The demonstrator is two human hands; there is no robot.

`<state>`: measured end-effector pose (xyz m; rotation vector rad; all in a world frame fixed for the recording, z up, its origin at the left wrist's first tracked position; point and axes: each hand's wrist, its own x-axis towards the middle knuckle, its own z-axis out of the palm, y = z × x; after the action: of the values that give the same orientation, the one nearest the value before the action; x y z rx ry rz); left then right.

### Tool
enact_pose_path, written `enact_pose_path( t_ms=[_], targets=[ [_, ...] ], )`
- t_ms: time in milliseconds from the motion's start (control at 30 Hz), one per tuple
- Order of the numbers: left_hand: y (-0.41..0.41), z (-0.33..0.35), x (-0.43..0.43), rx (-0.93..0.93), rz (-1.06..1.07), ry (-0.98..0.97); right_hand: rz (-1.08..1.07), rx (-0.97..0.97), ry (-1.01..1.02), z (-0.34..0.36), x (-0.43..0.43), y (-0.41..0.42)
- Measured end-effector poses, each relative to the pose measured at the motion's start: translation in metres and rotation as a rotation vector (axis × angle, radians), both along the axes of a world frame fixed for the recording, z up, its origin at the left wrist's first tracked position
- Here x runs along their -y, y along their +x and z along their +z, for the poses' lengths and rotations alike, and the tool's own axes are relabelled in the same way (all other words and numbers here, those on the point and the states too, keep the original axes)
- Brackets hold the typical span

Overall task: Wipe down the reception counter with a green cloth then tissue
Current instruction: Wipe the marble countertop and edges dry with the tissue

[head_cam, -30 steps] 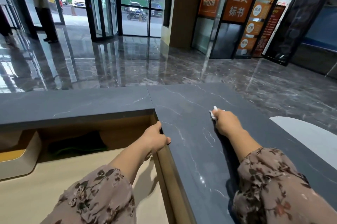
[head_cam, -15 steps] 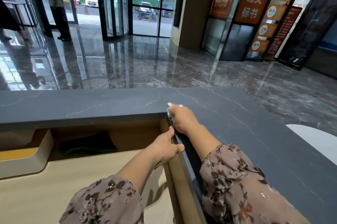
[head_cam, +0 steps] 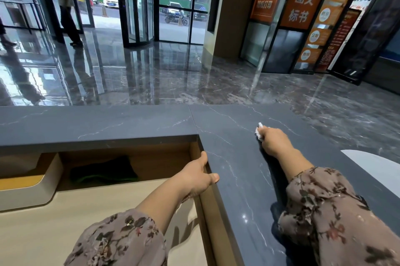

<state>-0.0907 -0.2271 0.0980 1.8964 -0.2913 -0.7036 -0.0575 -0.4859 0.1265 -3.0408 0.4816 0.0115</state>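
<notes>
Tissue [head_cam: 259, 130] is grasped in the right hand [head_cam: 273, 141], whose fingers are curled over a small white wad so that only its tip shows beyond the knuckles. The wad is pressed to the counter [head_cam: 238, 179] on its right wing, towards the far edge and well apart from the inner corner. The left hand [head_cam: 195, 177] is clamped on the counter's inner edge just short of that corner, thumb on top and fingers tucked under, apparently for bracing. A dark folded cloth [head_cam: 104, 173] with a green edge is seen on the lower desk [head_cam: 86, 211], under the counter's overhang (it is taken to be the green cloth, laid aside). The tissue step is therefore judged to be in hand, the cloth step done. For the next move, flat pressure and overlapping strokes are called for, worked back towards the near edge. With so small a wad many passes would be needed, and the left wing would need to be covered too.
</notes>
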Motion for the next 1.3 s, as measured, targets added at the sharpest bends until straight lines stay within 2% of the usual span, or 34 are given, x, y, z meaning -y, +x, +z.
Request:
enact_pose_path(
  t_ms=[133,267,400,567,667,800,933,1067,1133,1300],
  targets=[
    [-0.001,-0.001,0.001,-0.009,0.007,-0.012,-0.019,0.002,0.010,0.002,-0.028,0.019],
    [-0.002,-0.001,0.003,-0.013,0.017,-0.016,0.157,0.083,0.099,-0.002,-0.084,0.034],
    [-0.004,0.001,0.005,0.008,0.021,0.003,0.304,0.040,0.204,-0.001,-0.131,0.022],
    [-0.004,0.002,0.004,0.029,0.010,0.045,0.485,-0.002,0.083,-0.001,-0.123,-0.013],
    [-0.004,0.004,0.003,0.033,0.012,0.050,0.532,0.019,0.128,-0.006,-0.099,-0.026],
    [-0.006,0.007,0.002,0.032,-0.004,0.051,0.385,0.024,0.172,-0.009,-0.052,-0.030],
    [-0.005,0.006,0.002,0.022,0.001,0.057,0.169,0.044,0.114,-0.006,-0.006,-0.032],
    [-0.003,0.006,0.002,0.007,-0.003,0.048,0.019,0.065,0.067,-0.003,-0.004,-0.030],
    [-0.001,0.004,0.003,-0.004,-0.018,0.050,-0.011,0.094,0.069,-0.003,-0.017,-0.027],
    [-0.003,0.006,0.002,-0.004,-0.023,0.042,0.075,0.131,0.265,-0.006,-0.077,-0.027]
  ],
)
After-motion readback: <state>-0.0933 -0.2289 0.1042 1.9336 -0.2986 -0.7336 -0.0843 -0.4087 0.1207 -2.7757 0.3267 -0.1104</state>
